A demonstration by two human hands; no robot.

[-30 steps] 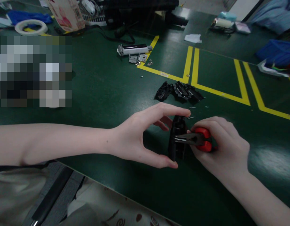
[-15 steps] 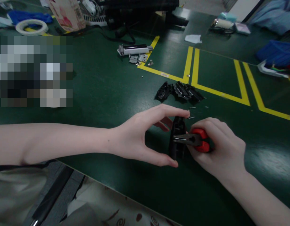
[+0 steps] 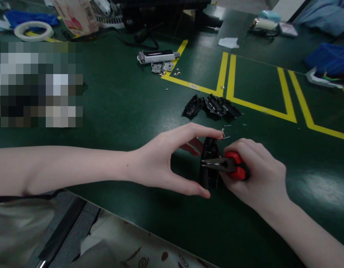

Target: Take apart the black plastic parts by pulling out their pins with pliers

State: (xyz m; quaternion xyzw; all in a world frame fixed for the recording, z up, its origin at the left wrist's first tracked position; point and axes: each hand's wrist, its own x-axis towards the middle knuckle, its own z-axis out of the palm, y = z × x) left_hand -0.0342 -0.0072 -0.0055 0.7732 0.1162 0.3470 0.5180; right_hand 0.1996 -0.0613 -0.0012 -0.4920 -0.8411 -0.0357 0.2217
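Observation:
My left hand pinches a small black plastic part between thumb and forefinger, holding it upright on the green table. My right hand is wrapped round the red handles of a pair of pliers. The pliers' metal jaws lie across the black part's middle, pointing left. A few tiny metal pins lie just behind the part.
A heap of black plastic parts lies behind the hands beside yellow tape lines. Farther back are a white and black tool, metal brackets with screws, a tape roll, a carton and blue cloth.
The pliers and my right hand have slid a little to the left across the black part. My left hand keeps the same pinch.

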